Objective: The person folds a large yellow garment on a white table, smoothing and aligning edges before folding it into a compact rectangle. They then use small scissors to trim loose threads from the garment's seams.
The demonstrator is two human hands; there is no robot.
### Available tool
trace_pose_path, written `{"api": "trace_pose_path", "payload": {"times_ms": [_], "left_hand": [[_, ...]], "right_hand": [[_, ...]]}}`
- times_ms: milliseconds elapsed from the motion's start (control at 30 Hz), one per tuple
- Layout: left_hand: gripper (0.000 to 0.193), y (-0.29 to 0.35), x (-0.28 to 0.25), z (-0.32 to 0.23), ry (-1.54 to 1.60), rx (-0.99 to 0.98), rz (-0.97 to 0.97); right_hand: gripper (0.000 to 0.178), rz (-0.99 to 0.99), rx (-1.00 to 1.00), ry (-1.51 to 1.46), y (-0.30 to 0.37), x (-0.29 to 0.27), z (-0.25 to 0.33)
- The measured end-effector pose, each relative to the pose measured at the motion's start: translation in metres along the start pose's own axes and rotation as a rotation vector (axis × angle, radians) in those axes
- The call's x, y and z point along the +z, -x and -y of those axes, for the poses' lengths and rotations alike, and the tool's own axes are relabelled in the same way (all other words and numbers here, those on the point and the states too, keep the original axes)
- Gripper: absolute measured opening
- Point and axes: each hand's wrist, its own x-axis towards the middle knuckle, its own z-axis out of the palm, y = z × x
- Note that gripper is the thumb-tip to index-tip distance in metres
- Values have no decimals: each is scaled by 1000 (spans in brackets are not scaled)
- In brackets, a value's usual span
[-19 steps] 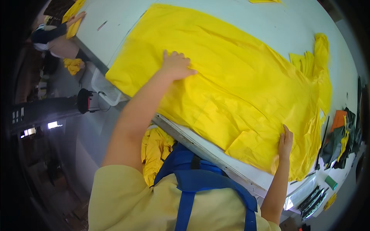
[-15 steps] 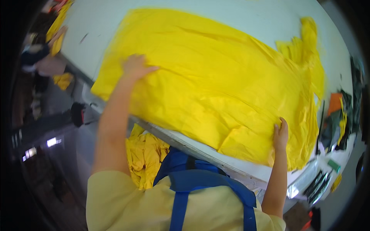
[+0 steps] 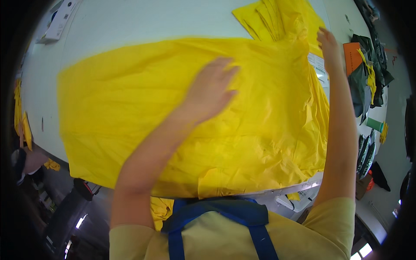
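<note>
Yellow fabric (image 3: 130, 108) spreads over the white tabletop (image 3: 151, 21), grey floor (image 3: 60, 181) below; left hand (image 3: 209, 90) and right hand (image 3: 331, 48) have fingers loosely parted.

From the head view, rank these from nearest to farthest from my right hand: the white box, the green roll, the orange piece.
1. Orange piece: just right of your right hand.
2. Green roll: lower down, on the right side.
3. White box: far off at the upper left.

Head-worn fisheye view, looking down, near the table (image 3: 151, 21)
</note>
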Motion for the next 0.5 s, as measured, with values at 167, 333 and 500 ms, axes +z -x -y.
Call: {"api": "trace_pose_path", "payload": {"times_ms": [167,333,500], "left_hand": [[57,-80,86,-37,67,102,-59],[61,-82,104,-32,-121,67,30],[61,-85,100,-34,-107,75,23]], "right_hand": [[46,20,339,-349,-121,51,-19],[39,128,519,-552,-115,61,19],[31,94,-21,-1298,-56,11,56]]}}
